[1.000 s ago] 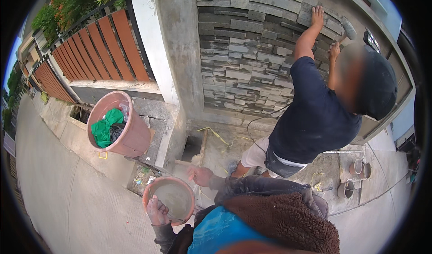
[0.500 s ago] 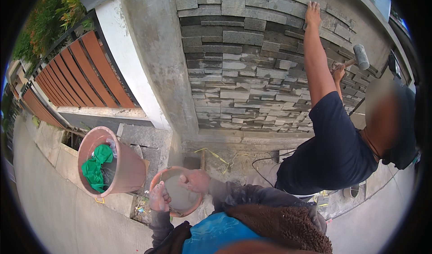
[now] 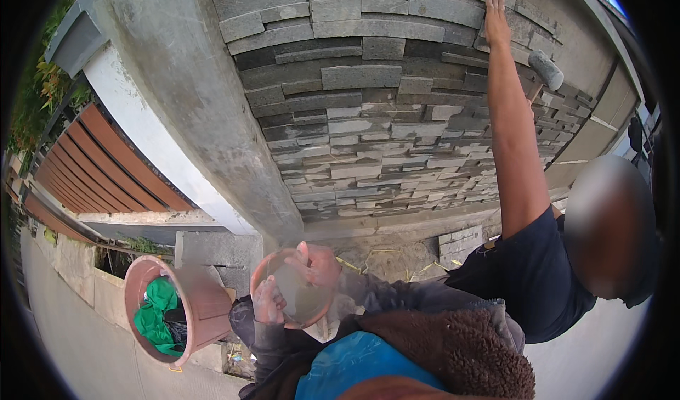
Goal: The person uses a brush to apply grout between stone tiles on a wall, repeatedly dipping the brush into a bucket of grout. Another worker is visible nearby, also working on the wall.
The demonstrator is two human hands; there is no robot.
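Note:
Both my hands are above a small reddish-orange bucket with something grey and wet-looking inside. My left hand is over its near left side, the fingers curled inward; whatever they may hold is too small to make out. My right hand hangs over the far right side, with fingers partly stretched and apart and nothing visible in them. Grey residue covers the skin of both hands. Whether either one touches the rim, I cannot tell.
A larger pink bin holding green cloth and black plastic stands to the left. At right, a co-worker presses one hand to the stone-clad wall, beside a mallet. A concrete pillar and slatted gate lie left.
My view has shifted, so bucket and hands sit farther right. The fingers of my right hand now point more upward. The co-worker leans nearer, and the mallet's head has tilted and shifted left.

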